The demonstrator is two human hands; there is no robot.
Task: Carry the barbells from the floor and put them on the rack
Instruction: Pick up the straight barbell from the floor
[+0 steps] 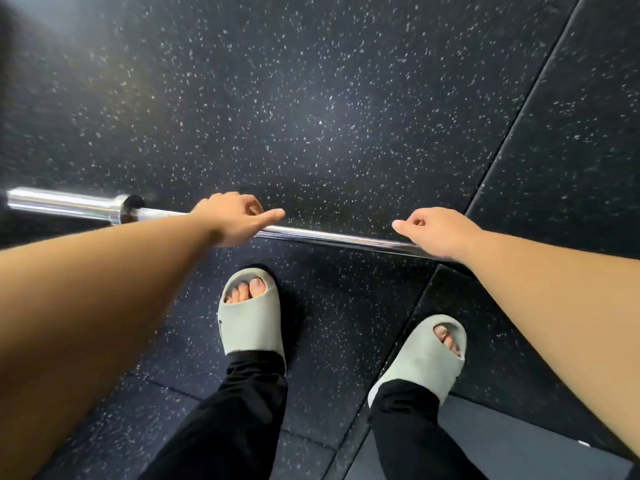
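Note:
A chrome barbell [332,237] runs across the view from the left edge down toward the right, in front of my feet over the dark floor. Its thick sleeve [62,201] and collar [119,210] carry no plates. My left hand [235,218] wraps over the shaft just right of the collar, thumb pointing along the bar. My right hand [434,232] is curled over the shaft farther right, thumb pointing left. The bar's right end is hidden behind my right forearm. Whether the bar rests on the floor or hangs just above it I cannot tell. No rack is in view.
Black speckled rubber floor tiles [311,98] fill the view, with seams running diagonally at the right. My feet in pale grey slides [251,317] [422,355] stand just behind the bar. A smoother grey mat [502,441] lies at the bottom right.

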